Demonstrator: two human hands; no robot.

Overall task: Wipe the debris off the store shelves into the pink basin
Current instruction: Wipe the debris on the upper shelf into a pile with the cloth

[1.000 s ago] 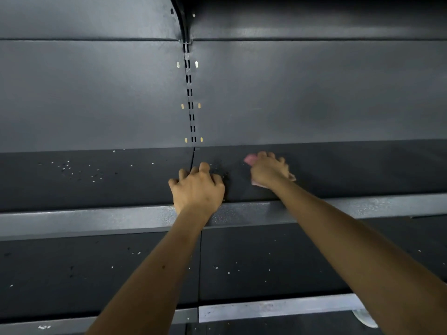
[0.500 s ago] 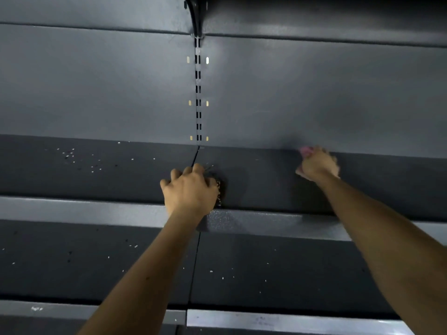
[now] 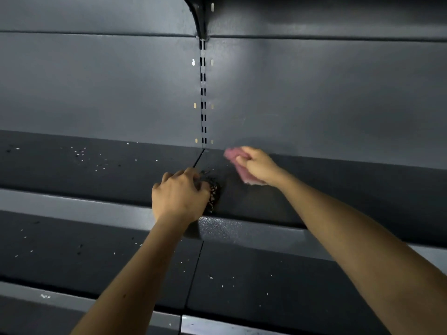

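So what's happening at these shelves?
A person is cleaning a dark store shelf. The right hand grips a pink cloth near the back panel; the left hand rests curled on the shelf beside a small pile of debris. Loose crumbs dot the shelf further left.

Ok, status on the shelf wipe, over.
Right hand grips pink cloth on shelf. Left hand curled beside debris pile. Basin not in view. Loose specks left of seam.

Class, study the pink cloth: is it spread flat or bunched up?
Bunched up: the right hand grips the pink cloth as a wad, pressed on the shelf.
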